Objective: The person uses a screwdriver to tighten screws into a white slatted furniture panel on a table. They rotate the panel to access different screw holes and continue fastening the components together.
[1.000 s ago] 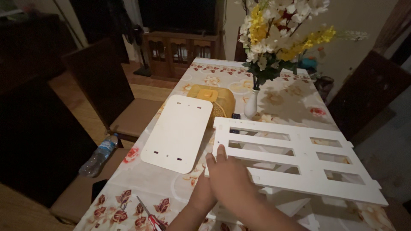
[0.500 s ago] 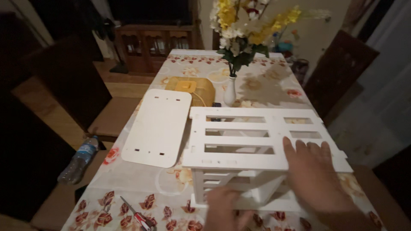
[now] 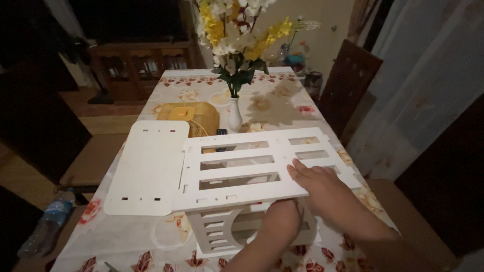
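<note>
A white slotted panel (image 3: pixel 242 166) lies flat on top of a white slatted frame piece (image 3: pixel 217 231) at the near middle of the table. My right hand (image 3: pixel 315 184) rests palm down on the panel's right side, fingers spread. Beneath the panel's near edge, my left hand (image 3: pixel 282 221) reaches in against the frame; its fingers are hidden. A plain white board with rounded corners (image 3: pixel 148 166) lies flat just left of the panel, touching its edge.
A white vase of yellow and white flowers (image 3: pixel 235 113) stands behind the panel, a yellow basket (image 3: pixel 189 116) beside it. The table has a floral cloth (image 3: pixel 126 242). Dark chairs (image 3: pixel 348 83) flank it. A plastic bottle (image 3: pixel 48 226) lies at the lower left.
The slotted panel now lies over the slatted frame. My right hand has come in and slid left across its right side. My left hand has moved from the top to beneath the near edge.
</note>
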